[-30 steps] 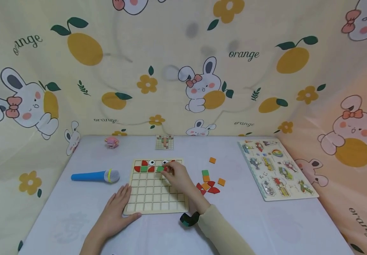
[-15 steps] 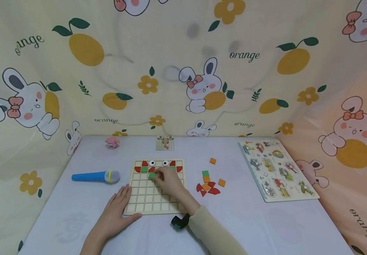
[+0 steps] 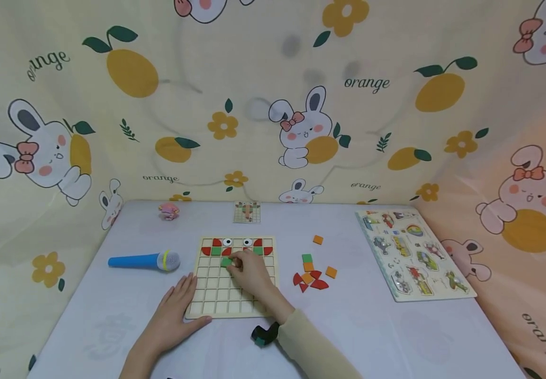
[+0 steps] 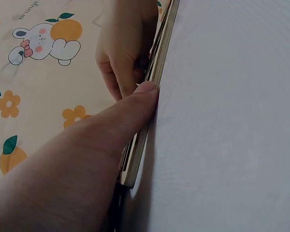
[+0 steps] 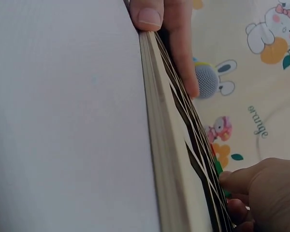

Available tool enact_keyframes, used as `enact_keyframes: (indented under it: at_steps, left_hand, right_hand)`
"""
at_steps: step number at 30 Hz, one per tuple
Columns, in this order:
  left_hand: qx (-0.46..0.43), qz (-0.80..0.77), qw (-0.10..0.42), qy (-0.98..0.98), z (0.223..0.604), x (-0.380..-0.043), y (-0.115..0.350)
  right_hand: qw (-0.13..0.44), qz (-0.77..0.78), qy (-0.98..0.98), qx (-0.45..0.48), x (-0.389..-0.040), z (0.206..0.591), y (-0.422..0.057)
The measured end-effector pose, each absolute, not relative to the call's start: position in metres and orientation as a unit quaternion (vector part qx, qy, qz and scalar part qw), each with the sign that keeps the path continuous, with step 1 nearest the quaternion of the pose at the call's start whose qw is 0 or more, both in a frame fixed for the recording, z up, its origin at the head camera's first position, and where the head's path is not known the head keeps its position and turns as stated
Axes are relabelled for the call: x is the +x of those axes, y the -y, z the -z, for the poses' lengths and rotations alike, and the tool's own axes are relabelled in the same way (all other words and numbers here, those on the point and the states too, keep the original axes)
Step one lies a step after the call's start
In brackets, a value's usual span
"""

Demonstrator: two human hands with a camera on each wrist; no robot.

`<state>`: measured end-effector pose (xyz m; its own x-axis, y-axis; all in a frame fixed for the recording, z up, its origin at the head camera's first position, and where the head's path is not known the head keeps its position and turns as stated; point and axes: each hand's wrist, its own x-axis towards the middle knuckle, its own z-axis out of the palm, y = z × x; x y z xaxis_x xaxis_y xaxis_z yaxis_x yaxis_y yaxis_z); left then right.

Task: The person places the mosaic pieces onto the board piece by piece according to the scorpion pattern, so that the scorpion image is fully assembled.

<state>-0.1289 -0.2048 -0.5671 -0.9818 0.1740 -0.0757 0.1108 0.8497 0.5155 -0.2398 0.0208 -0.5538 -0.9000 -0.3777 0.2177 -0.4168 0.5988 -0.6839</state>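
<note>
A wooden grid board (image 3: 211, 295) lies flat on the table, its far rows partly filled with red, green and eye tiles. In the head view my right hand (image 3: 256, 276) is over the middle of the board and pinches a green square tile (image 3: 226, 262) at a cell in the third row, below a red tile (image 3: 226, 252). My left hand (image 3: 170, 310) rests at the board's near left corner with fingers straight along the left side. Its thumb (image 4: 146, 88) touches the near edge in the left wrist view.
Loose red, orange and green tiles (image 3: 308, 267) lie right of the board. Around it are a blue toy microphone (image 3: 135, 261), a pink figurine (image 3: 169, 211), a small pattern card (image 3: 247, 212) and a picture puzzle board (image 3: 415, 258). A patterned cloth (image 3: 254, 105) stands behind the table.
My right hand has moved left and nearer along the board with the green tile, uncovering the red tiles at the board's right. The left hand stays at the corner.
</note>
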Motion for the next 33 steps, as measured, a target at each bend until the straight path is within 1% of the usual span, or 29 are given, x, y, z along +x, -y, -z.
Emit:
enact_keyframes:
  at_steps: [8, 14, 23, 33]
  left_hand:
    - [0.076, -0.270, 0.054, -0.958, 0.5668, -0.1284, 0.2042]
    - [0.075, -0.268, 0.068, -0.958, 0.5631, -0.1283, 0.2037]
    - [0.072, -0.259, 0.073, -0.960, 0.5595, -0.1287, 0.2036]
    - [0.071, -0.258, 0.075, -0.961, 0.5603, -0.1283, 0.2028]
  right_hand:
    - [0.033, -0.375, 0.903, 0.209, -0.2413, 0.5564, -0.0167]
    - [0.027, -0.392, 0.897, 0.203, -0.2401, 0.5575, -0.0181]
    - [0.042, -0.395, 0.895, 0.201, -0.2412, 0.5564, -0.0168]
    - [0.030, -0.398, 0.900, 0.174, -0.2441, 0.5585, -0.0136]
